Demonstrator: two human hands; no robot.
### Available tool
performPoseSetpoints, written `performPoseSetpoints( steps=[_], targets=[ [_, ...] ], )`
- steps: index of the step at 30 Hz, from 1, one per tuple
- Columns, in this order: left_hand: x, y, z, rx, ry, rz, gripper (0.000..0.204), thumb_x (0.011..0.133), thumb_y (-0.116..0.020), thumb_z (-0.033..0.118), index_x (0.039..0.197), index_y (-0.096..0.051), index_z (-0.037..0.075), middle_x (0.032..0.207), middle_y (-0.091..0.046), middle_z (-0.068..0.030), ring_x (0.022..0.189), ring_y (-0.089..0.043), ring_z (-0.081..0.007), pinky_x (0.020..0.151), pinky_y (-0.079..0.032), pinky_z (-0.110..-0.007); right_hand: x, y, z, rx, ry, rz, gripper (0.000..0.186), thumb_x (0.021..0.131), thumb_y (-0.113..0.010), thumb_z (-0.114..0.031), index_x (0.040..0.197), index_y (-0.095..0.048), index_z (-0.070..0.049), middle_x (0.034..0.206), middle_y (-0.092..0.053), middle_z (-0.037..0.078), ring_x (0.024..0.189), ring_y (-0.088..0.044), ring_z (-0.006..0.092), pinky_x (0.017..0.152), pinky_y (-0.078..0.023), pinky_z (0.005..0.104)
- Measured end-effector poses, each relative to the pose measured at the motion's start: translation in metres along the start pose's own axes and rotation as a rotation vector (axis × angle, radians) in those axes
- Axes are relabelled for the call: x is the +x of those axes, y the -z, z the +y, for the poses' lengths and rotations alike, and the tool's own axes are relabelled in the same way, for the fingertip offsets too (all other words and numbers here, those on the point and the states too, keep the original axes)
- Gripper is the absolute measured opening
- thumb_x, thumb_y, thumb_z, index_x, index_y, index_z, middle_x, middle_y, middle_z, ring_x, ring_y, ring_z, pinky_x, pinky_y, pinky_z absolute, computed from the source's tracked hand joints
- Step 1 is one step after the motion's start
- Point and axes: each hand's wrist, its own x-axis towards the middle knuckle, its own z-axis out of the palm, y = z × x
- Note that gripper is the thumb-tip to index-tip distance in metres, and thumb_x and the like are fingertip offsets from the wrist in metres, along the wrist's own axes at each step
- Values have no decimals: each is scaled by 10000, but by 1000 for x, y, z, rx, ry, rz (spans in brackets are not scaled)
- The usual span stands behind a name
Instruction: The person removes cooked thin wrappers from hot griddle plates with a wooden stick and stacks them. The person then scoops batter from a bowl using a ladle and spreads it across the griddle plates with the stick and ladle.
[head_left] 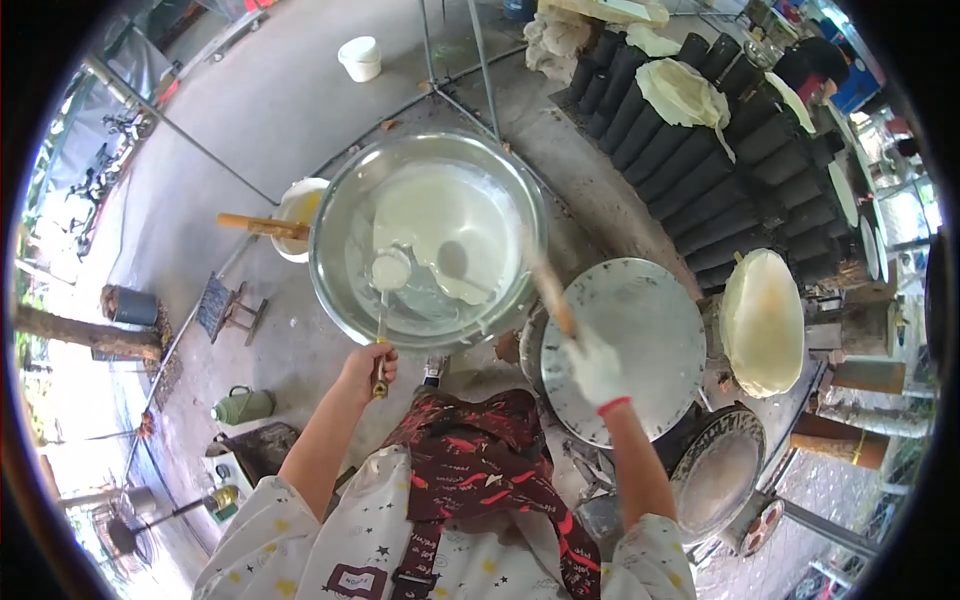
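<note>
Dark red patterned apron cloth lies closest, over white printed sleeves cut off by the lower edge. Motion blurs the gloved right hand: it is closed on a wooden-handled tool, but single fingers cannot be made out, and the tool's far end fades into a smear at the basin's rim. Beneath that hand, a pale round plate is partly covered by the glove and forearm. Left of the basin, a white pail is partly hidden by it, with a wooden piece across its mouth.

Bare left-hand fingers are wrapped around the handle of a ladle. Its cup, whitish inside, is over the wide steel basin, which holds smooth, creamy white batter with uneven edges, streaked thinly up the wall.
</note>
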Motion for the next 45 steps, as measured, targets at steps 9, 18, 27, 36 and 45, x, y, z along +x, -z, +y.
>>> performPoseSetpoints(
  steps=[9, 18, 27, 36, 45],
  targets=[
    [149, 49, 34, 874, 70, -184, 102, 836, -510, 105, 806, -492, 9, 618, -519, -79, 428, -482, -172, 359, -380, -275, 140, -79, -75, -740, -299, -127, 320, 901, -428, -273, 984, -657, -66, 969, -669, 154, 912, -649, 321, 764, -516, 437],
    [254, 86, -29, 1874, -726, -351, 279, 789, -540, 148, 982, -537, -53, 930, -612, -294, 942, -595, -421, 827, -442, -530, 119, -146, -90, -434, -247, -419, 332, 889, -466, -284, 1099, -629, -84, 1057, -627, 197, 963, -610, 361, 836, -483, 448],
    [161, -6, 36, 1565, -468, 47, 221, 808, -518, 138, 927, -556, -43, 934, -609, -311, 894, -605, -450, 782, -478, -498, 109, -124, -70, -399, -486, -236, 319, 867, -449, -251, 1098, -613, -105, 1001, -620, 218, 959, -575, 403, 840, -453, 478],
    [57, -26, 55, 429, 183, -565, 157, 859, -509, 75, 747, -398, 73, 549, -374, 7, 401, -373, -103, 349, -311, -270, 53, -97, -73, 261, -255, -118, 334, 900, -490, -205, 1160, -571, -12, 761, -627, 152, 648, -610, 241, 601, -470, 338],
    [-194, -103, 166, 495, -740, -565, 89, 855, -513, 120, 879, -452, 60, 530, -391, 9, 360, -341, -75, 320, -263, -239, 1, 107, -245, 754, 13, -90, 446, 909, -487, -227, 1341, -448, -123, 612, -507, 20, 377, -383, 82, 340, -290, 227]
  ],
)
